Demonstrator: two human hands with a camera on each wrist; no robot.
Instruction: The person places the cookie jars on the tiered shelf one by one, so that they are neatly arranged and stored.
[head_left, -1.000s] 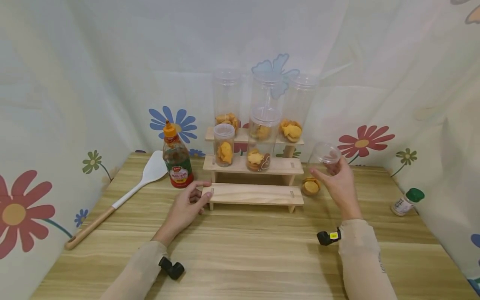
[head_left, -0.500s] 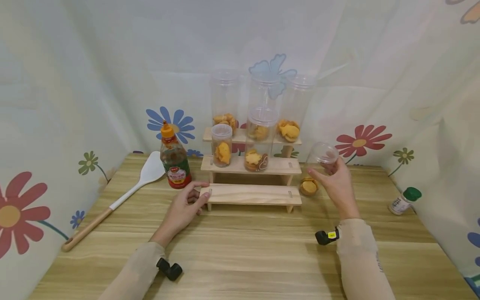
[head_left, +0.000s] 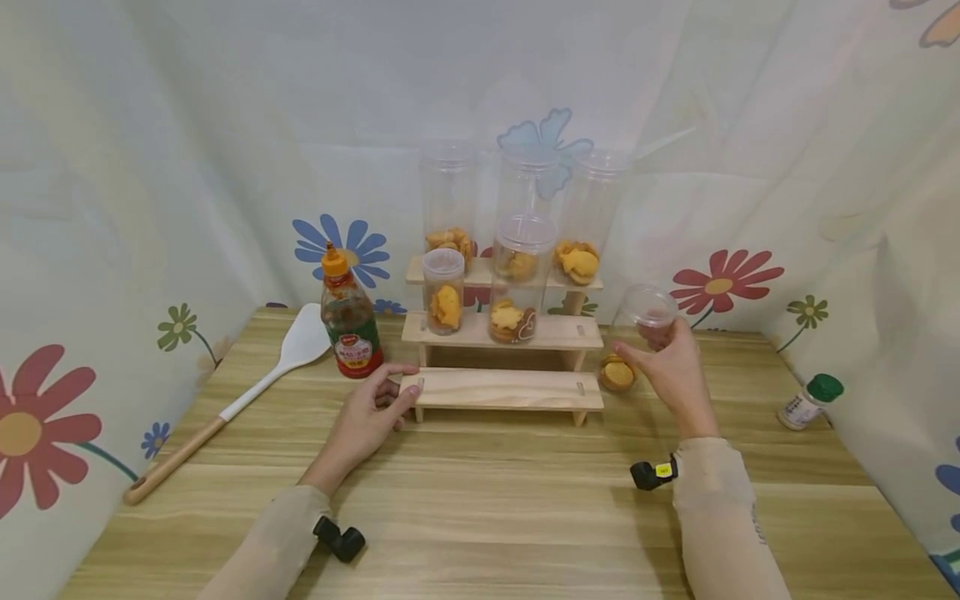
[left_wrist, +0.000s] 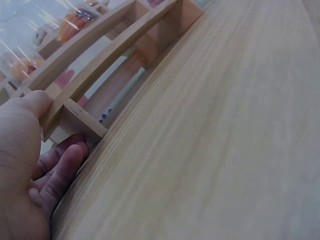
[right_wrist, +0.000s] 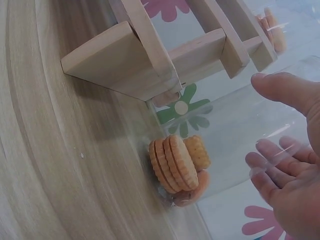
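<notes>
My right hand (head_left: 675, 367) holds a clear plastic jar (head_left: 640, 310) by its upper part, thumb on one side and fingers on the other. Round sandwich cookies (right_wrist: 172, 165) lie at the bottom of this jar, which stands right of the tiered wooden stand (head_left: 501, 388). My left hand (head_left: 371, 408) grips the left end of the stand's lowest step. In the left wrist view the thumb lies on the step's edge, and the other fingers curl beside its leg (left_wrist: 85, 120).
Two lidded jars (head_left: 444, 292) with cookies stand on the middle step; taller jars (head_left: 581, 217) fill the top step. A ketchup bottle (head_left: 351, 325) and a white spatula (head_left: 303, 337) lie to the left. A green-capped shaker (head_left: 810, 402) sits far right.
The head view has shifted slightly. Both hands, the jar and the stand keep their places.
</notes>
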